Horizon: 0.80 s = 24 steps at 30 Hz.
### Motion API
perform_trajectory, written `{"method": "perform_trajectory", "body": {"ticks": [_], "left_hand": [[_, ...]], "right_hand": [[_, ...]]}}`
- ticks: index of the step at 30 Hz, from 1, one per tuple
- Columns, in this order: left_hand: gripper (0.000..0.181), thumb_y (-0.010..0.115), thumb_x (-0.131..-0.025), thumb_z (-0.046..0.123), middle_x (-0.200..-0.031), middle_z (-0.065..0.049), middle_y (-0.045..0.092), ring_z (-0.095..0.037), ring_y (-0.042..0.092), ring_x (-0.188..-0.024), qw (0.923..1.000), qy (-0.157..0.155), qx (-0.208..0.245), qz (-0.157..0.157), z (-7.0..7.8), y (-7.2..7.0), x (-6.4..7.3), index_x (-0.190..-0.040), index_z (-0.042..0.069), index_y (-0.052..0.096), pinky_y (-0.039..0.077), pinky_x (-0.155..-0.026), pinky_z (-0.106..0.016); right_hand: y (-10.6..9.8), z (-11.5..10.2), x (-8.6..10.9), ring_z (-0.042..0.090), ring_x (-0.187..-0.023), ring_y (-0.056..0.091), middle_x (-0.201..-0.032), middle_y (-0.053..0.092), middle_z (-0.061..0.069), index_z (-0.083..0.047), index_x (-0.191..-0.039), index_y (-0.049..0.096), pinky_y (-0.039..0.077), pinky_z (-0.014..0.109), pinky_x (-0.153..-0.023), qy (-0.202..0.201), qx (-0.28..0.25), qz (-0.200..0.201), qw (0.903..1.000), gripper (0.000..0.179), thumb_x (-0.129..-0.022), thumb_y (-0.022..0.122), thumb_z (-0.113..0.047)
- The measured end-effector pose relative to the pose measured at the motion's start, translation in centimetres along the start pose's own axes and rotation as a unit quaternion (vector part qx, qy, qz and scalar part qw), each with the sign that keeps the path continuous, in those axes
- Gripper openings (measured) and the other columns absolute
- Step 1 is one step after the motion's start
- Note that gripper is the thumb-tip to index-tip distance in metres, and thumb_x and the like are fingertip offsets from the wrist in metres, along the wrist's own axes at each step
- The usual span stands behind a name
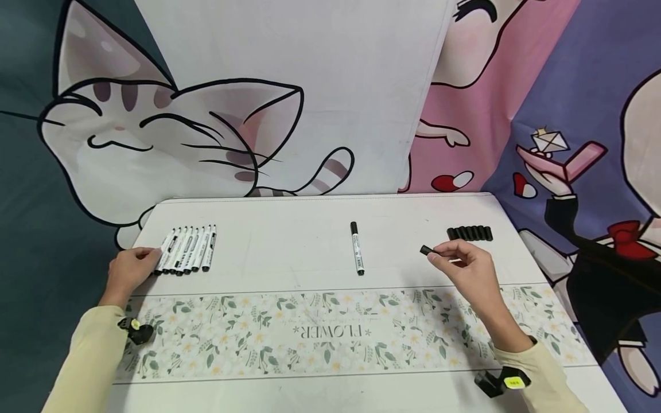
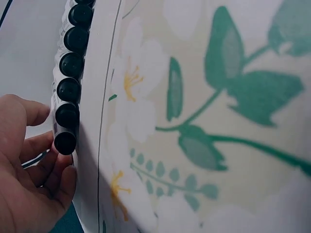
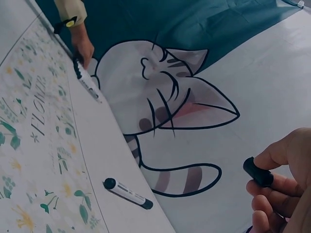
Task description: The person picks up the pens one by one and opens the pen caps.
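At the left of the table, my left hand [image 1: 132, 268] is beside a row of white uncapped markers [image 1: 187, 250], its fingertips right at the endmost one. In the left wrist view, the black ends of the markers [image 2: 71, 64] line up, and the loosely bent fingers lie next to the last marker [image 2: 64, 141]. My right hand [image 1: 467, 269] pinches a small black marker cap [image 1: 426, 250] between thumb and fingers, above the table's right part. The cap [image 3: 257, 172] also shows clearly in the right wrist view. One capped marker [image 1: 357, 248] lies alone near the middle.
A row of several black caps [image 1: 470, 233] lies just beyond my right hand. The white table [image 1: 289, 241] has a printed flower strip [image 1: 232, 338] along its near side. Behind it hangs a cloth with a cartoon cat [image 1: 119, 149].
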<state>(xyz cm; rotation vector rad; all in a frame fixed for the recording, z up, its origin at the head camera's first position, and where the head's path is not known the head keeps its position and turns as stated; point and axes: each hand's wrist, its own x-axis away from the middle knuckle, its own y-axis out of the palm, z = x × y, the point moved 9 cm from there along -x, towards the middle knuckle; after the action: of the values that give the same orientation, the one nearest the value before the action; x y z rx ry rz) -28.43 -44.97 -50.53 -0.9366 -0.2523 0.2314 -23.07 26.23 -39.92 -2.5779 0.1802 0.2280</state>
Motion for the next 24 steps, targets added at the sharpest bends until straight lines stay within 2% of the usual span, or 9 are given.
{"method": "perform_trajectory", "body": {"ticks": [4, 7, 10, 13, 16, 24], "left_hand": [[0.065, 0.043, -0.106, 0.046, -0.126, -0.032, 0.058, -0.047, 0.055, -0.108, 0.9998, 0.002, 0.002, 0.02, 0.0, -0.1, 0.0, -0.138, -0.009, 0.055, 0.047, -0.077, -0.053], [0.062, 0.044, -0.106, 0.045, -0.125, -0.029, 0.059, -0.044, 0.055, -0.107, 0.9985, 0.009, 0.011, 0.052, 0.4, -0.3, 0.0, -0.139, -0.007, 0.055, 0.044, -0.076, -0.049], [0.059, 0.046, -0.105, 0.043, -0.124, -0.026, 0.06, -0.039, 0.055, -0.107, 0.9953, 0.02, 0.028, 0.09, 1.4, -0.7, 0.5, -0.139, -0.004, 0.056, 0.042, -0.075, -0.045], [0.054, 0.05, -0.105, 0.04, -0.123, -0.024, 0.061, -0.034, 0.054, -0.106, 0.9903, 0.048, 0.048, 0.121, 3.3, -1.1, 1.5, -0.138, -0.002, 0.059, 0.04, -0.074, -0.041], [0.049, 0.054, -0.105, 0.036, -0.122, -0.023, 0.063, -0.032, 0.053, -0.107, 0.9849, 0.09, 0.06, 0.135, 5.8, -1.3, 2.6, -0.136, 0.0, 0.061, 0.039, -0.076, -0.037], [0.041, 0.063, -0.102, 0.031, -0.113, -0.02, 0.068, -0.034, 0.059, -0.106, 0.9723, 0.19, 0.057, 0.124, 11.8, -0.5, 5.7, -0.13, 0.001, 0.066, 0.039, -0.081, -0.028]], "right_hand": [[-0.2, 0.2, -0.3, 0.013, -0.077, 0.067, -0.092, 0.071, -0.008, -0.006, -0.103, 0.073, 0.052, 0.025, -0.064, 0.008, 0.0, -0.002, 1.0, 0.023, -0.092, 0.079, -0.026], [-0.4, 0.4, -0.5, 0.014, -0.075, 0.066, -0.088, 0.071, -0.009, -0.005, -0.1, 0.074, 0.051, 0.027, -0.061, 0.008, -0.007, -0.008, 0.9999, 0.022, -0.091, 0.08, -0.024], [-0.5, 0.6, -0.7, 0.012, -0.075, 0.066, -0.085, 0.071, -0.01, -0.002, -0.099, 0.073, 0.05, 0.027, -0.06, 0.006, -0.02, -0.015, 0.9997, 0.02, -0.09, 0.081, -0.019], [-0.7, 1.0, -1.0, 0.009, -0.076, 0.065, -0.085, 0.07, -0.011, 0.001, -0.101, 0.071, 0.051, 0.024, -0.064, 0.011, -0.036, -0.018, 0.9991, 0.02, -0.091, 0.079, -0.015], [-1.1, 1.7, -1.4, 0.007, -0.078, 0.065, -0.086, 0.069, -0.012, 0.002, -0.105, 0.069, 0.052, 0.022, -0.066, 0.027, -0.062, -0.011, 0.9976, 0.021, -0.094, 0.076, -0.014], [-3.2, 3.1, -2.9, 0.004, -0.08, 0.065, -0.089, 0.074, -0.015, -0.003, -0.111, 0.067, 0.052, 0.017, -0.065, 0.071, -0.126, 0.013, 0.9894, 0.022, -0.098, 0.071, -0.021]]}}
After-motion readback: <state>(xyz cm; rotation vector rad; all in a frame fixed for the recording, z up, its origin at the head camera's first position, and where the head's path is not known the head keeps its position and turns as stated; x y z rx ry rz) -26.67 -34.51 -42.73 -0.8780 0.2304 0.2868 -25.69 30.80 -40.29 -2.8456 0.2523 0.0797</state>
